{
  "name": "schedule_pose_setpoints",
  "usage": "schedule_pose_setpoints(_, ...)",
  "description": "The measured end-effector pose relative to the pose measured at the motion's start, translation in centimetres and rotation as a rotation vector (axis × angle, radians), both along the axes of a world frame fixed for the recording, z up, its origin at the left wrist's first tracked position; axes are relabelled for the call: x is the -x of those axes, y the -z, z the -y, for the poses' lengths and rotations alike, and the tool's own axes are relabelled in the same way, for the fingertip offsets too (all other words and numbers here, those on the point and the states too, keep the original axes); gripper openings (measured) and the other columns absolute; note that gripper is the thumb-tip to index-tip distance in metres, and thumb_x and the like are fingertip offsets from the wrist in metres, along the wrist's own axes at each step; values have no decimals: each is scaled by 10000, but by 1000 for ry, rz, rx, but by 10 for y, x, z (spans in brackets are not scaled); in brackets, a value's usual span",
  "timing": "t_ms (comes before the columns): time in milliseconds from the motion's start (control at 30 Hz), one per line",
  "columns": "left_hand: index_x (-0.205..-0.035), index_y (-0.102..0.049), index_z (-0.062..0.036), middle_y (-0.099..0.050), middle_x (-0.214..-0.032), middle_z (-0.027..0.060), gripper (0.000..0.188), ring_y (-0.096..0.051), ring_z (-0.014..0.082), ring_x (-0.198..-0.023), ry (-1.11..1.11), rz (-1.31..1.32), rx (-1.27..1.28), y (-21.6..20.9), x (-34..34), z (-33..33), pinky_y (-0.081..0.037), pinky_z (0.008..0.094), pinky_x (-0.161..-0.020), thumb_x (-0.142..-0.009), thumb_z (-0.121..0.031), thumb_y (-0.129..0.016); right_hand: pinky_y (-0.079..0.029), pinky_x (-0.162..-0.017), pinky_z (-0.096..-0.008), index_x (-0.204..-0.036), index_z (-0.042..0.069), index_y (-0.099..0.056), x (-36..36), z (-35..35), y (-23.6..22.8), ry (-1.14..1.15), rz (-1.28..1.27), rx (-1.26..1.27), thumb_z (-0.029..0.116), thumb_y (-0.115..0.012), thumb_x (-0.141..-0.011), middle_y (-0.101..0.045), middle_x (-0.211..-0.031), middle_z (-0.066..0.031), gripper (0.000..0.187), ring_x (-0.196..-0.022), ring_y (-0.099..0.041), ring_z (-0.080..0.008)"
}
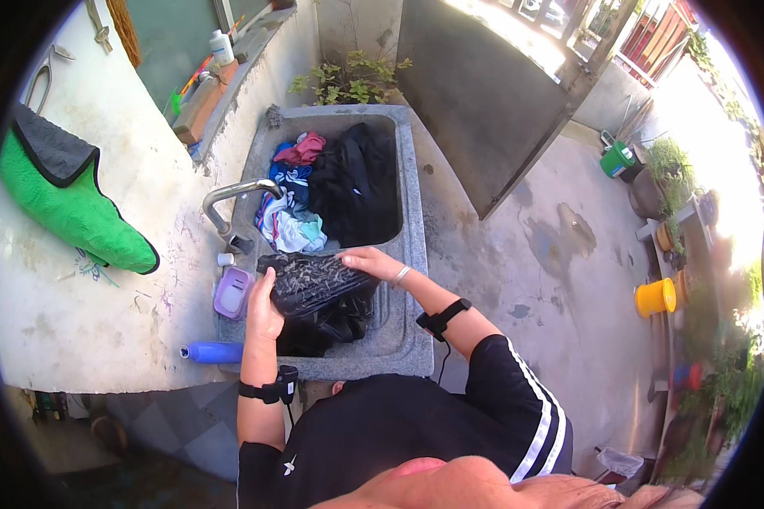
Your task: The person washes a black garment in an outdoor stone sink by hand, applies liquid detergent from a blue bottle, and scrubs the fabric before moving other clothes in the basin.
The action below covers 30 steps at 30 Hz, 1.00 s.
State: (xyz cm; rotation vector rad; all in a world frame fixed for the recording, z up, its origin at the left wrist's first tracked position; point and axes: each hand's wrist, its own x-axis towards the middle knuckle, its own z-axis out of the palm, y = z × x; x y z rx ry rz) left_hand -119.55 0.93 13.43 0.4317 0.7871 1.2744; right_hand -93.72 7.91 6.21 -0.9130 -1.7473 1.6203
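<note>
A wet black garment point(310, 284), streaked with whitish suds, is stretched between my hands over the near part of a grey stone sink point(412, 191). My left hand point(266, 312) grips its left end, and my right hand point(372, 263) pinches the upper right end. Its lower folds lie on the sink's near shelf; what kind of garment it is cannot be made out. Beyond it, the basin holds a heap of dark clothes point(356, 182), a light-coloured cloth point(293, 229) and a pinkish-red cloth point(301, 149). A curved metal faucet point(229, 193) reaches over the basin's left side.
Left of my hands sit a purple soap dish point(233, 294) and a blue bottle point(212, 352) lying on its side. A green towel point(72, 204) hangs at the left wall. A metal door point(484, 93) stands beyond the sink; a yellow bucket point(654, 298) is at the right.
</note>
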Motion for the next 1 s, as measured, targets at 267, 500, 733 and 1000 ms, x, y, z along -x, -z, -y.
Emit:
schedule_pose_setpoints(267,-1259,-426,-85,-560,-1126,72,423,-576,214,-971,-175,-298,-82,-34,-1,3,-466,359,-872,-866,-116,-577,-423,-770,-236,-904,-36,-602,-19,-5,-86,348,-434,64,72,-562,-848,-597,-810,32,129,-812,-534,-82)
schedule_pose_setpoints(500,-1280,-434,-51,-556,-1180,113,464,-570,253,-1025,197,154,-45,66,-34,15,-430,403,-935,-924,-347,-469,-474,-630,-390,-722,-15,-532,102,95,-51,-95,72,-718,161,-617,-750,-557,-658,-205,197,-648,-587,-340)
schedule_pose_setpoints(733,-1138,-533,-56,-619,-1072,82,329,-598,221,-979,97,221,318,80,-57,11,-479,373,-878,-970,-264,-342,-478,-596,-403,-811,63,-551,96,34,-8,670,242,-521,240,-622,-818,-589,-626,-149,191,-618,-609,-330)
schedule_pose_setpoints(1000,-940,-594,-61,-638,-958,95,368,-603,210,-922,21,331,327,48,-51,20,-469,369,-850,-931,-393,-436,-424,-419,-362,-638,90,-488,119,61,-10,436,240,-1186,216,-646,-751,-516,-495,-71,231,-427,-531,-255)
